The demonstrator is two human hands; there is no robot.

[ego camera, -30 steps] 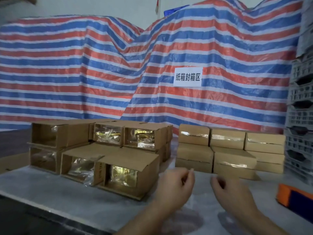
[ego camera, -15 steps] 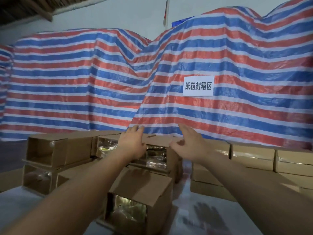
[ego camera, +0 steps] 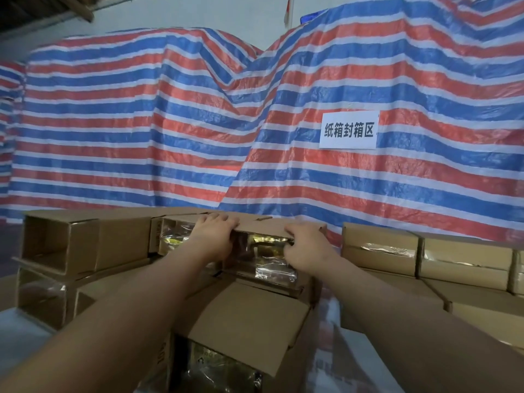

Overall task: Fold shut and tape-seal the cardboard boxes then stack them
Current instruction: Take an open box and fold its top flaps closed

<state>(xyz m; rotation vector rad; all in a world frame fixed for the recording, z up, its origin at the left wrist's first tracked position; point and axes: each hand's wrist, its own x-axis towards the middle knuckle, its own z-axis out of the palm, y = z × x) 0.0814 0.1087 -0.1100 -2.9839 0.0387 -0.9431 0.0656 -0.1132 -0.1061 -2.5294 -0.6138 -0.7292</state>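
Between both hands, open box (ego camera: 265,252), left grip (ego camera: 211,239), right grip (ego camera: 307,248)

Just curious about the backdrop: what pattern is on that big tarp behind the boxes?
The tarp has red, blue and white horizontal stripes, clearest in the head view.

— What stands behind the work surface?
— A red, white and blue striped tarpaulin (ego camera: 147,123), draped in humps across the whole back.
— Anything on it?
— A white paper sign (ego camera: 348,130) with black Chinese characters, toward the right.
— And above?
— A pale wall (ego camera: 181,12), with dark roof timbers (ego camera: 37,8) in the upper left corner.
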